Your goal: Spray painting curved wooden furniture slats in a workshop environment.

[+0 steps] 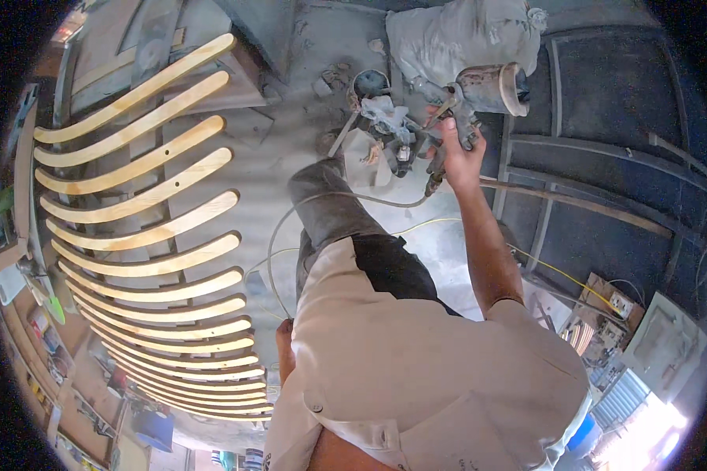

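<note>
My right hand [462, 155] is closed around the handle of a spray gun [448, 110], raised in front of me. A stained, rusty-brown paint cup [491, 88] is fixed to the gun, its rim tipped to the right. From the handle's lower end a grey air hose [353, 195] loops leftward and down to my left hand [286, 336]. That hand hangs low by my side, mostly hidden by my shirt, its fingers closed on the hose. To its left stands a long row of curved, pale wooden slats [153, 245], apart from both hands.
A full white sack [463, 35] lies at the far side. Before my legs are a round tin [371, 83], crumpled plastic [386, 115] and a cut-open pale container [363, 157]. Dark framed panels [605, 94] stand right. A yellow cord [562, 275] crosses the floor. Shelves of clutter line the left.
</note>
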Available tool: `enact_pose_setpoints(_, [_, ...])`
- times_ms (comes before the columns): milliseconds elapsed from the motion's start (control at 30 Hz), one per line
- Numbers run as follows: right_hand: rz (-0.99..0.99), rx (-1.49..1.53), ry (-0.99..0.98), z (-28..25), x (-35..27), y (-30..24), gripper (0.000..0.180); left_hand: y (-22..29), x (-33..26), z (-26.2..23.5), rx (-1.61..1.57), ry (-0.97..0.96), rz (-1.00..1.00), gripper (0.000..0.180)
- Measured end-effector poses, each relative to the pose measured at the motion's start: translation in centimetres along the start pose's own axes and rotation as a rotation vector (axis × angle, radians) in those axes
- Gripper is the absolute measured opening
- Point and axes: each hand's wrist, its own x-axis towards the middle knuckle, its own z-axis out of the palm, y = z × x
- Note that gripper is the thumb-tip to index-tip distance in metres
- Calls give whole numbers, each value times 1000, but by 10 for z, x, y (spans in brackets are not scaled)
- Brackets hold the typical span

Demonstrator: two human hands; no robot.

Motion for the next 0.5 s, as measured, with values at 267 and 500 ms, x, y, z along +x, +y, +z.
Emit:
enact_pose_setpoints(267, [112,-28,96,-6,-1,-18,33,31,19,12,-57,-60,14,30])
enact_pose_setpoints(500, [83,43,65,27,25,-49,34,25,19,41,-522,-75,7,25])
